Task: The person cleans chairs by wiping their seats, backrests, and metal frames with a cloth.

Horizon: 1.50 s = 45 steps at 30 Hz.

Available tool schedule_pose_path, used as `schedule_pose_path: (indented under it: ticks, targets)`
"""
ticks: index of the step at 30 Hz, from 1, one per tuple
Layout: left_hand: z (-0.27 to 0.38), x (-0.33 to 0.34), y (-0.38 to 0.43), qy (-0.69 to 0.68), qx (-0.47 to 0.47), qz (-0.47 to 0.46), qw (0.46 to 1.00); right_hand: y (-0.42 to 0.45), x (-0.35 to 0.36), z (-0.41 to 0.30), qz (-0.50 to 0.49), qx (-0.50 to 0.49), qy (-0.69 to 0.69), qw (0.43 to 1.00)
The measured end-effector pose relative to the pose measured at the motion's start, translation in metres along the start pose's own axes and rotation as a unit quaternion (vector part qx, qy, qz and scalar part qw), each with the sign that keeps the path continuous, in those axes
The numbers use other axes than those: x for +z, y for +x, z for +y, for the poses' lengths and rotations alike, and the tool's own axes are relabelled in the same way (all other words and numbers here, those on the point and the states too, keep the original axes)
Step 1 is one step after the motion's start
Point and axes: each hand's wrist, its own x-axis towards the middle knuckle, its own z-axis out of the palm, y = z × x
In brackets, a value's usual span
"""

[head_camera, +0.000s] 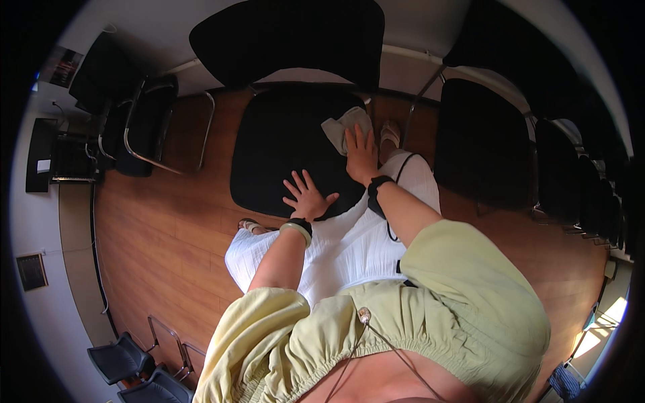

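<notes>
Before me is a chair with a black seat (282, 136) and a black backrest (292, 35). My left hand (308, 197) rests on the near part of the seat, its fingers spread and nothing in them. At the seat's right side, my right hand (362, 153) presses on a pale grey cloth (347, 128). The cloth lies bunched near the far right corner, partly hidden under my fingers.
To the right, a row of black chairs (481, 146) with metal frames runs along the wall. More metal-framed chairs (146, 126) stand at the left, over the wooden floor (161, 226). Dark chairs (121, 357) are at the lower left.
</notes>
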Motion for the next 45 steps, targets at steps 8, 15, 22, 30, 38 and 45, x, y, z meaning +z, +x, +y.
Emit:
schedule_pose_path:
  ticks: [8,15,22,30,38,45]
  targets:
    - [0.009,-0.01,0.0,-0.002,0.003,-0.023,1.0,0.004,-0.005,0.033,0.11,0.014,0.242,0.964]
    - [-0.001,-0.002,0.002,0.0,0.007,-0.011,1.0,0.04,-0.152,0.01,0.211,0.101,0.771,0.592]
    - [-0.005,0.004,0.003,-0.001,0.01,-0.003,1.0,0.16,-0.248,-0.054,0.208,-0.019,0.589,0.781]
    - [-0.008,0.008,-0.003,-0.067,0.059,0.04,0.995,0.222,-0.281,-0.048,-0.028,-0.073,0.255,0.964]
    - [-0.028,0.032,-0.038,-0.06,0.108,0.175,0.977,0.153,-0.283,-0.085,0.12,-0.102,0.216,0.964]
    - [-0.055,0.046,-0.048,-0.068,0.151,0.213,0.963,0.072,-0.29,-0.133,0.141,-0.209,0.278,0.927]
